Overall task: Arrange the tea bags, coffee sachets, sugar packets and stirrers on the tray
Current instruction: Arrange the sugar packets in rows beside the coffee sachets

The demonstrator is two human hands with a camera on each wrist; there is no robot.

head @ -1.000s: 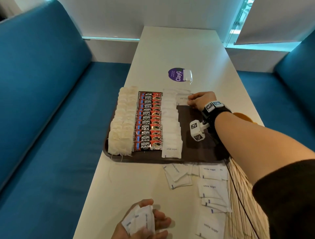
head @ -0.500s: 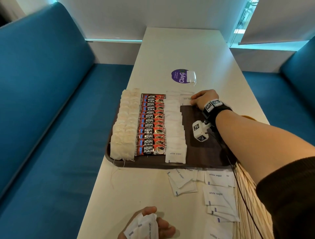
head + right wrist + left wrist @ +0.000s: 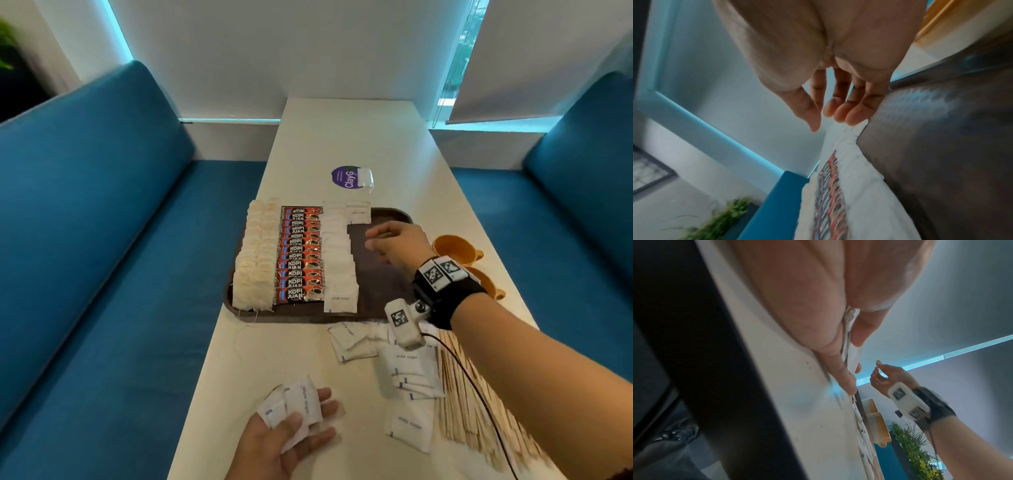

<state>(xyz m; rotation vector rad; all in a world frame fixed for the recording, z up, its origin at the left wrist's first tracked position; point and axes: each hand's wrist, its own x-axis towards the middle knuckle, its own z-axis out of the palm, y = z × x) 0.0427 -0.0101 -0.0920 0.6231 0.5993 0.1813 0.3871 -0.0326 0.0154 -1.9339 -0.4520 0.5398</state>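
We start at 9 o'clock, where the blue bench seat (image 3: 102, 240) runs along the white table (image 3: 342, 144). On the brown tray (image 3: 380, 281) the tea bags (image 3: 255, 260) fill the leftmost column, the red coffee sachets (image 3: 301, 255) stand next to them, and a column of white sugar packets (image 3: 339, 260) comes third, with one more packet (image 3: 358, 213) lying at the tray's 12 o'clock edge just beside that column's top. At 6 o'clock our left hand (image 3: 277, 442) rests palm up on the table, its thumb pinning a small stack of sugar packets (image 3: 296, 409) against the fingers. Loose sugar packets (image 3: 404, 373) lie on the table below the tray's near rim. Our right hand (image 3: 397, 246) hovers above the bare right part of the tray, fingers relaxed and holding nothing. At 4 o'clock the wooden stirrers (image 3: 479, 414) lie bundled on the table. At 3 o'clock, two orange cups (image 3: 455, 248) sit beside the tray.
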